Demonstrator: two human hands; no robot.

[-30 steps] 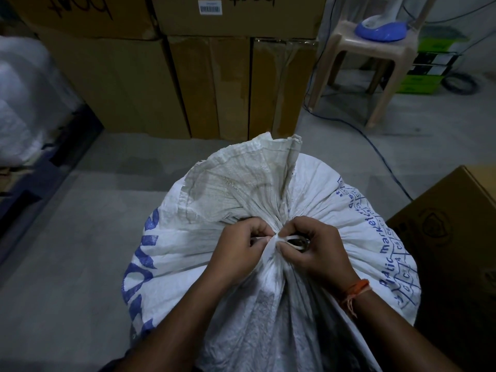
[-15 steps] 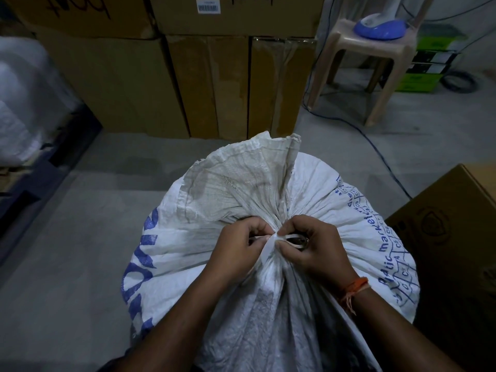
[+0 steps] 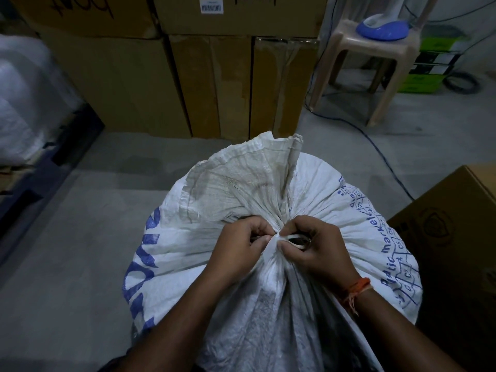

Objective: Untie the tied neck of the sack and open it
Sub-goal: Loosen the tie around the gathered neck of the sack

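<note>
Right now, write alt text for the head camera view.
Two bare hands, left hand and right hand, pinch a pale tie strip at the gathered neck of a white woven sack with blue print. Cardboard boxes and a plastic stool stand behind on the concrete floor.

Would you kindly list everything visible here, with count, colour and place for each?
sack: one, white with blue print, centre, neck tied
tie strip: one, pale, at the neck
cardboard boxes: several, brown, stacked behind
box: one, brown, right edge
chair: one, beige, back right
blue-and-white object: one, on the chair
cable: one, blue, across the floor
left hand: pinching at the neck
right hand: pinching the tie strip; orange thread on its wrist
</note>
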